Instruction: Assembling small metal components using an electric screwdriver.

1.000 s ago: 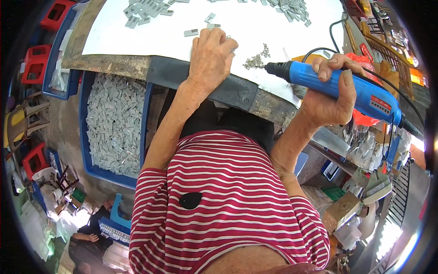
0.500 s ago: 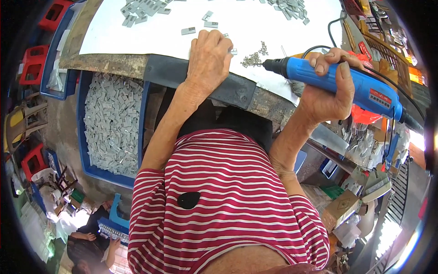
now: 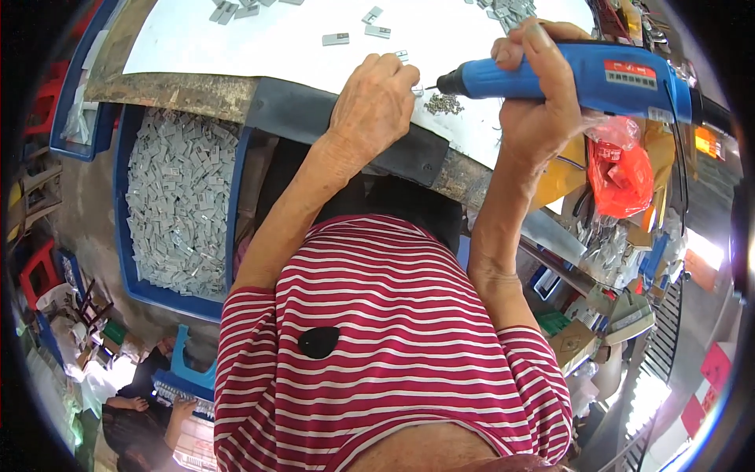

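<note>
My right hand (image 3: 543, 98) is wrapped round a blue electric screwdriver (image 3: 586, 79) held level, its bit pointing left. The bit's tip is at a small grey rectangular piece (image 3: 418, 91), which looks like a pencil sharpener body. My left hand (image 3: 373, 102) pinches that piece at the front edge of the white tabletop (image 3: 236, 51); the fingers hide most of it. Right beside the bit lies a heap of tiny brass-coloured screws (image 3: 444, 104). Beyond my left hand a few loose grey pieces (image 3: 336, 38) are scattered, and a pile of them (image 3: 507, 11) lies farther right.
A blue bin (image 3: 122, 236) full of grey pieces stands below the table's left side. A red plastic bag (image 3: 621, 177) hangs at the right, near the screwdriver's cable (image 3: 683, 169). Another person (image 3: 138, 421) sits at lower left beside a blue stool (image 3: 189, 363).
The screwdriver has moved left and its bit has come from the screw heap to the piece in my left hand. My left hand has shifted slightly right. The whole view has shifted a little.
</note>
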`<state>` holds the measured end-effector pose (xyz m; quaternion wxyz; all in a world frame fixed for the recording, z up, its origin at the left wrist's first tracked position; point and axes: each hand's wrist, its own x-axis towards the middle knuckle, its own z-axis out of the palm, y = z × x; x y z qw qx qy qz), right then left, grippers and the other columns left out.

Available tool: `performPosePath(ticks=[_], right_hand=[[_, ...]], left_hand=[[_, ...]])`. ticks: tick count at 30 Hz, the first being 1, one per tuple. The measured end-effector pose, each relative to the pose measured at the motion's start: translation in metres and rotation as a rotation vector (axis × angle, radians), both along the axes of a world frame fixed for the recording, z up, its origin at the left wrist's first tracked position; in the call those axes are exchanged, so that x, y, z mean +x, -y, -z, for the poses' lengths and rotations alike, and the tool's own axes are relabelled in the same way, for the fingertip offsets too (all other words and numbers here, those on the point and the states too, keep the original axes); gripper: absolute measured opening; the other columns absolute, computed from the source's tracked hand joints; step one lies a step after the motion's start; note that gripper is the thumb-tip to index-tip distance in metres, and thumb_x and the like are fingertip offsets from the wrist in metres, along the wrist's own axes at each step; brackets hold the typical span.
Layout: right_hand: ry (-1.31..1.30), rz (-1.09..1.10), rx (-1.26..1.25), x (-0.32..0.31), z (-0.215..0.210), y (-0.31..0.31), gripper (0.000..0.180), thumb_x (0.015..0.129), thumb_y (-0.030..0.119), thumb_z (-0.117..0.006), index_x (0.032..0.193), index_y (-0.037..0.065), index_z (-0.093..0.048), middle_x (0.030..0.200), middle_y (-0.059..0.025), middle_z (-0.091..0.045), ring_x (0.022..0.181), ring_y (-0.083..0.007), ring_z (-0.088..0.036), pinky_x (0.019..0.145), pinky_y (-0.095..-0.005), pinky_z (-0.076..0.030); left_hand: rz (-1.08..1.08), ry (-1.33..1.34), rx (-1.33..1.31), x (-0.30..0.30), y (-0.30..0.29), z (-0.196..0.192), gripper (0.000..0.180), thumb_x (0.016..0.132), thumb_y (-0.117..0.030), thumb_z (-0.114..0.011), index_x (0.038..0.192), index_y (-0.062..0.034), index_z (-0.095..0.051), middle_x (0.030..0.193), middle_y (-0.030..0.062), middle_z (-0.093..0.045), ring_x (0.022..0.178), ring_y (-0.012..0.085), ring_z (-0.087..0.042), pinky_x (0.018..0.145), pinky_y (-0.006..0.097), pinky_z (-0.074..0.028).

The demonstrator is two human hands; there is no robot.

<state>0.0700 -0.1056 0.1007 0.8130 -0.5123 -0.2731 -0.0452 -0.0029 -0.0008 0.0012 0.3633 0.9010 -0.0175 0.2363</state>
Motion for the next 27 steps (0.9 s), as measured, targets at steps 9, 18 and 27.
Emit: performPosePath(ticks=[9,18,27], right_hand=[[0.014,0.0,-0.07,-0.001,0.005,-0.015,0.017,0.068,-0.009,-0.059,0.083,-0.005,-0.054,0.064,-0.015,-0.056,0.049,-0.0205,-0.055,0.051,-0.032,-0.046],[0.045,0.003,-0.089,-0.002,0.008,-0.018,0.014,0.068,-0.007,-0.059,0.081,-0.005,-0.054,0.063,-0.0146,-0.056,0.049,-0.0199,-0.055,0.051,-0.0308,-0.046],[0.121,-0.002,-0.104,-0.005,0.013,-0.013,0.014,0.069,-0.007,-0.056,0.083,-0.007,-0.054,0.064,-0.0147,-0.057,0.05,-0.019,-0.054,0.051,-0.0305,-0.046]], left_hand=[[-0.031,0.003,0.029,0.001,0.0,0.001,0.012,0.066,-0.001,-0.06,0.078,-0.0005,-0.059,0.074,0.0125,-0.052,0.075,0.0265,-0.052,0.069,0.035,-0.045],[-0.035,-0.021,-0.009,0.001,0.001,0.002,0.017,0.066,0.002,-0.062,0.081,-0.001,-0.055,0.077,0.0103,-0.053,0.077,0.0265,-0.052,0.069,0.036,-0.044],[-0.039,-0.033,-0.006,0.001,0.001,0.001,0.015,0.067,0.001,-0.062,0.08,-0.0012,-0.055,0.076,0.0106,-0.052,0.075,0.0266,-0.052,0.068,0.036,-0.044]])
